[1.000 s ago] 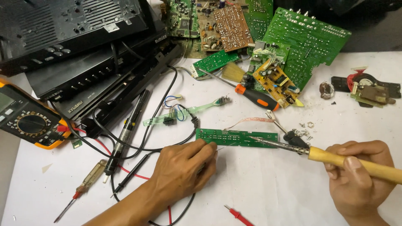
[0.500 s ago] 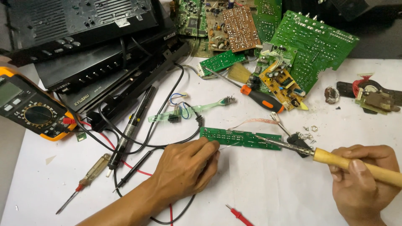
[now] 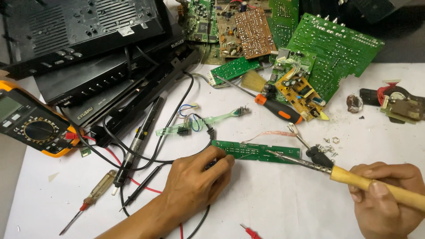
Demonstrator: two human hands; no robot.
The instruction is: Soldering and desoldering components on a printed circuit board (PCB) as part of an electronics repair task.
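A long, narrow green circuit board strip (image 3: pixel 256 152) lay flat on the white counter (image 3: pixel 283 208), near the middle. The left hand (image 3: pixel 195 181) rested just left of it, its curled fingers (image 3: pixel 223 161) pressed down on the strip's left end. The right hand (image 3: pixel 385 199), at the near right, had its fingers wrapped tightly around the wooden-handled soldering iron (image 3: pixel 354 179), whose metal tip touched the strip's right half. An orange-and-black screwdriver (image 3: pixel 276 108) lay farther back.

A narrow green circuit strip (image 3: pixel 256 151) lies flat on the white table, the wooden-handled soldering iron (image 3: pixel 349 177) slanting onto it.
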